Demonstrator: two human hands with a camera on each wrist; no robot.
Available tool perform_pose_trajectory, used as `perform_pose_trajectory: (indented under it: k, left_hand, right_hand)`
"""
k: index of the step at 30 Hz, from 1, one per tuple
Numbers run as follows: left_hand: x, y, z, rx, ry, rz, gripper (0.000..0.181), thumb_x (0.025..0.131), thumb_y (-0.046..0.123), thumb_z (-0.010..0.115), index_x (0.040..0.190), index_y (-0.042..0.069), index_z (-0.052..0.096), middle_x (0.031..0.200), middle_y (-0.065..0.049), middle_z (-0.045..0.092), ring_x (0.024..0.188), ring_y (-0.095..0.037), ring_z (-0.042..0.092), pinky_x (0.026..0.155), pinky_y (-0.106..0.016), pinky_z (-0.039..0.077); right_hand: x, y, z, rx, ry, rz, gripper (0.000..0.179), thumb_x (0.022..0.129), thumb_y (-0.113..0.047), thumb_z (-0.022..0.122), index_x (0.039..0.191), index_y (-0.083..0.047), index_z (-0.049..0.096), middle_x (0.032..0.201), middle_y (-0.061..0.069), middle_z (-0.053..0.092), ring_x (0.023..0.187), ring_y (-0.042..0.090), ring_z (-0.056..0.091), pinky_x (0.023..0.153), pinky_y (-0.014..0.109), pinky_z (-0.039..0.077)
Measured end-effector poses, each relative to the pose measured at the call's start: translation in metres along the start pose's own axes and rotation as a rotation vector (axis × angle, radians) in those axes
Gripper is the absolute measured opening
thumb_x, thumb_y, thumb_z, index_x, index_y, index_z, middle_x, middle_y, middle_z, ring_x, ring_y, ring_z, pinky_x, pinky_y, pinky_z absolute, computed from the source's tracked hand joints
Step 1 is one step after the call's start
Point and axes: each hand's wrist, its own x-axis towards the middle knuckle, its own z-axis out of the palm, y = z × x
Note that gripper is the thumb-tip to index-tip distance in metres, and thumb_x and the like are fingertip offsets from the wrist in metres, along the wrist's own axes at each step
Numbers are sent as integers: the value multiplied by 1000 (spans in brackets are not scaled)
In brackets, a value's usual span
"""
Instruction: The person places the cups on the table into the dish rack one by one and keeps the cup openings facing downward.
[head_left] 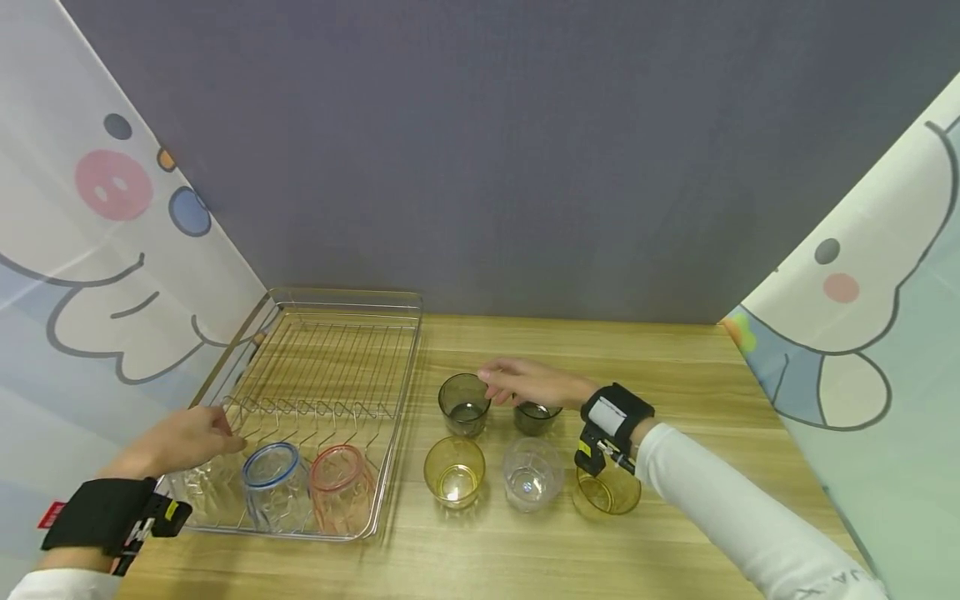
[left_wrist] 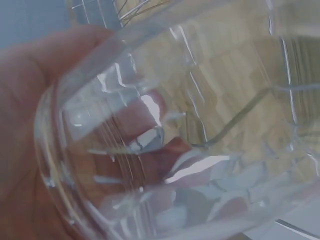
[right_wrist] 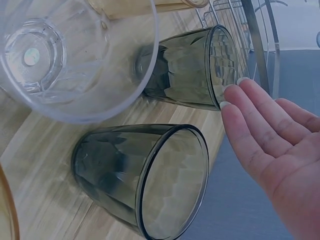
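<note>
At the rack's front left corner, my left hand (head_left: 183, 439) curls round a clear drinking glass (head_left: 206, 493). Its fingers show through the faceted wall of that glass (left_wrist: 225, 125) in the left wrist view. Beside it in the rack, a blue-rimmed glass (head_left: 276, 492) and a red-rimmed glass (head_left: 342, 492) stand rim up. My right hand (head_left: 536, 382) reaches over the table with fingers extended, fingertips right at the rim of a dark grey glass (right_wrist: 187, 72). A second dark grey glass (right_wrist: 115, 170) stands under that hand, partly hidden in the head view.
The wire dish rack (head_left: 408, 367) fills the table's left side, with upright wire loops across its middle. Nearer me on the table stand an amber glass (head_left: 455, 471), a clear glass (head_left: 532, 475) and another amber glass (head_left: 611, 493). A grey panel (head_left: 487, 167) rises behind.
</note>
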Motion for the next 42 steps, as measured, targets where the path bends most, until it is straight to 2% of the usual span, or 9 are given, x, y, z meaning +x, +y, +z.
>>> perform_pose_trajectory:
  k: [5, 9, 18, 25, 30, 37, 39, 42]
  left_hand:
    - [-3, -2, -1, -4, 49, 3, 45, 94, 35, 63, 102, -9, 60, 97, -17, 67, 85, -28, 63, 67, -41, 52]
    - [-6, -4, 1, -12, 61, -22, 50, 95, 36, 63, 104, -13, 58, 98, -21, 66, 85, -31, 63, 68, -42, 52]
    - [-1, -7, 13, -3, 17, -41, 61, 96, 45, 59, 112, -14, 57, 105, -27, 65, 89, -40, 64, 70, -48, 53]
    - [4, -5, 18, 4, 11, -38, 59, 95, 43, 61, 111, -13, 54, 102, -23, 65, 88, -36, 63, 67, -43, 52]
    - [5, -5, 16, 5, -36, -47, 64, 97, 45, 58, 116, -15, 51, 102, -23, 67, 88, -35, 63, 67, -42, 51]
    - [8, -6, 14, 5, -44, -35, 60, 103, 44, 47, 115, -15, 50, 110, -35, 62, 101, -56, 58, 75, -53, 51]
    - [9, -5, 12, -2, -47, -34, 61, 103, 45, 45, 116, -15, 50, 114, -38, 59, 103, -59, 56, 76, -53, 51]
    - [10, -2, 9, 8, -46, -27, 61, 104, 46, 43, 116, -14, 51, 112, -37, 60, 101, -57, 57, 75, -52, 51]
  right_hand:
    - [-1, 0, 1, -6, 1, 1, 62, 103, -50, 39, 149, -8, 38, 132, 20, 61, 121, 33, 60, 104, 49, 49]
    - [0, 2, 1, -2, 8, -5, 63, 103, -51, 40, 148, -7, 39, 131, 20, 61, 120, 33, 61, 103, 48, 50]
    - [-1, -2, 1, -15, 15, -1, 61, 104, -49, 39, 149, -8, 38, 131, 19, 62, 119, 31, 61, 103, 47, 50]
    - [-1, 1, 0, -8, 27, 25, 62, 103, -52, 40, 149, -10, 39, 131, 16, 63, 120, 31, 62, 101, 42, 52]
    - [-1, 3, 0, -1, 31, 30, 62, 103, -51, 40, 149, -9, 38, 130, 15, 63, 120, 32, 62, 100, 41, 52]
    - [-3, 2, -7, 3, 43, 9, 60, 105, -46, 40, 147, -3, 39, 129, 21, 62, 116, 31, 64, 98, 42, 54]
    - [-5, 2, -9, 10, 48, 9, 59, 105, -44, 40, 146, -3, 40, 129, 22, 60, 116, 31, 63, 98, 41, 54]
    - [-9, 2, -14, 6, 53, 2, 59, 105, -45, 39, 145, -2, 40, 131, 24, 59, 116, 30, 62, 97, 40, 54]
